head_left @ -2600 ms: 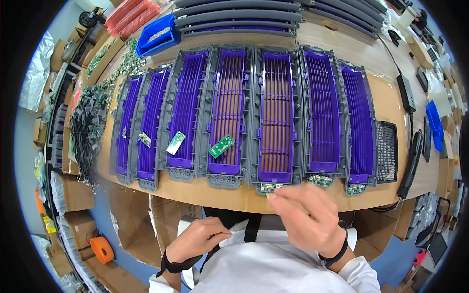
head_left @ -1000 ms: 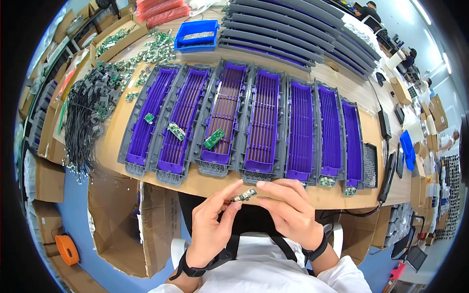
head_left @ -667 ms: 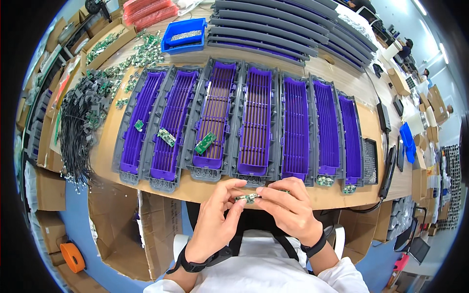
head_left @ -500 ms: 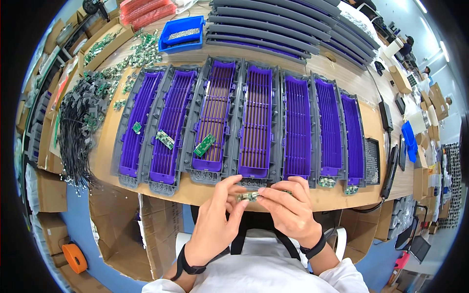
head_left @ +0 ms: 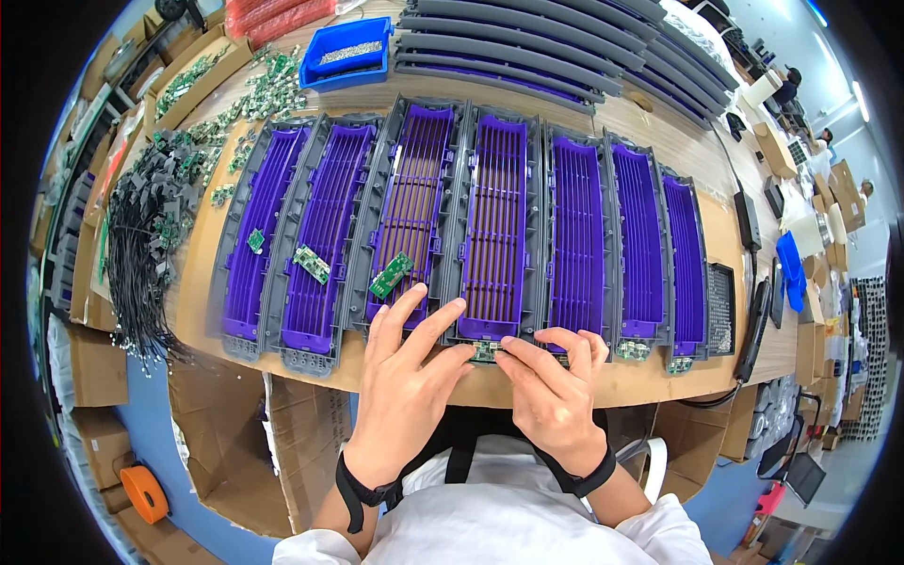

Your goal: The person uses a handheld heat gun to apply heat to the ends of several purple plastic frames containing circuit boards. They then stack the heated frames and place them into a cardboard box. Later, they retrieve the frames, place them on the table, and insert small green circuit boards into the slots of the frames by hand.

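A small green circuit board (head_left: 485,351) lies against the near end of the middle grey-and-purple slatted housing (head_left: 494,235). My right hand (head_left: 557,395) has its thumb and fingers closed on the board's right end. My left hand (head_left: 403,372) is spread, its thumb at the board's left end and its longer fingers reaching over the near part of the housings. Green boards also lie loose on the housings to the left: one larger board (head_left: 391,274), one with pale parts (head_left: 312,265), and a small one (head_left: 256,242). Fingers partly cover the held board.
More housings stand side by side, and two at the right bear boards (head_left: 632,351) at their near ends. Black cables (head_left: 141,245) heap at the left. Behind are a blue bin (head_left: 347,55) of small metal parts and stacked grey panels (head_left: 513,47). A black tray (head_left: 720,311) sits right.
Both hands have moved forward from the table edge. The board, held up between my fingers before, is now down at the housing's near end. My left fingers have spread out.
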### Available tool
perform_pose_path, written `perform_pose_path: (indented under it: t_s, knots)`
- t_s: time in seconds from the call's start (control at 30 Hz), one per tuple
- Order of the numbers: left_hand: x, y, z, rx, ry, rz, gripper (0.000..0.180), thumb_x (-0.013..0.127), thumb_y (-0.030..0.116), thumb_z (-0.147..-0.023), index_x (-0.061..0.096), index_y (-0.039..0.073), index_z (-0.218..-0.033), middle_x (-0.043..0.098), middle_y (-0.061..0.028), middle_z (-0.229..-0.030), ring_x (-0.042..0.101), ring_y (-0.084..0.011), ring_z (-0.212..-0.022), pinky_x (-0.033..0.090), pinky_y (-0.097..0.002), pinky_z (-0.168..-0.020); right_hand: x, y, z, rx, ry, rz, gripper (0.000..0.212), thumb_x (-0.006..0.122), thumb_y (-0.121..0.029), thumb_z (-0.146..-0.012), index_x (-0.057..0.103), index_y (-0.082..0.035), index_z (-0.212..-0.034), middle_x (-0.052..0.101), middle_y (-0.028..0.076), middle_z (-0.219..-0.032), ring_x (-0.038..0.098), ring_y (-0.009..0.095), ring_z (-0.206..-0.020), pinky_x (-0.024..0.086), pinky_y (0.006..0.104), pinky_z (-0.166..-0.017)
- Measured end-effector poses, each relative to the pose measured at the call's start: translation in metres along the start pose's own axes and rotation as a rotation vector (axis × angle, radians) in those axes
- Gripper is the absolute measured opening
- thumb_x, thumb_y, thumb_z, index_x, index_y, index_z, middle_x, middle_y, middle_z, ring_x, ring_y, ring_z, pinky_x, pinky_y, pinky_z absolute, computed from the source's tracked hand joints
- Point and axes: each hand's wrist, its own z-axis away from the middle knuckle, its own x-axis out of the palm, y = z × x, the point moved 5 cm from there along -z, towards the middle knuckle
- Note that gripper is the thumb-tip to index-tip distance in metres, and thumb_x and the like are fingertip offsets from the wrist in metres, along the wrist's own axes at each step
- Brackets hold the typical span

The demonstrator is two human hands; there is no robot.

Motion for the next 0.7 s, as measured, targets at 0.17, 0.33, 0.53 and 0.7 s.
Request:
perform_pose_path:
  t_s: [0.17,0.33,0.53,0.7]
  knots:
    - [0.003,0.000,0.000,0.027,0.003,-0.038,0.022,0.079,0.007,-0.064,0.074,0.010,-0.085,0.061,-0.0042,-0.124,0.043,-0.0351,-0.128,0.036,-0.0489,-0.104,0.002,-0.001,-0.001,0.038,-0.035,0.053,0.026,0.067,-0.004,-0.067,0.071,-0.008,-0.092,0.061,0.001,-0.117,0.050,0.024,-0.109,0.030,0.0501,-0.091]
    - [-0.002,0.000,-0.001,0.025,0.008,0.013,0.018,0.077,0.008,-0.068,0.073,0.008,-0.085,0.060,-0.0050,-0.122,0.045,-0.0337,-0.127,0.035,-0.0579,-0.102,0.003,-0.004,-0.001,0.076,-0.110,0.068,0.030,0.068,-0.006,-0.069,0.070,-0.009,-0.098,0.057,0.006,-0.124,0.047,0.028,-0.116,0.029,0.0519,-0.091]
    - [-0.038,-0.021,-0.004,-0.099,0.335,-0.044,0.027,0.078,0.002,-0.066,0.071,0.005,-0.091,0.065,-0.0086,-0.103,0.053,-0.0328,-0.109,0.044,-0.0421,-0.092,-0.011,-0.009,-0.006,0.068,-0.012,-0.021,0.027,0.069,-0.005,-0.071,0.070,-0.009,-0.098,0.059,0.008,-0.120,0.051,0.028,-0.112,0.030,0.0488,-0.090]
    - [-0.041,-0.035,-0.015,-0.203,0.276,-0.240,0.031,0.075,0.002,-0.072,0.068,0.000,-0.102,0.058,-0.0108,-0.100,0.050,-0.0310,-0.101,0.043,-0.0397,-0.086,-0.015,-0.017,-0.013,0.022,0.031,-0.084,0.030,0.069,-0.002,-0.065,0.071,-0.009,-0.094,0.061,0.007,-0.114,0.054,0.028,-0.107,0.030,0.0480,-0.090]
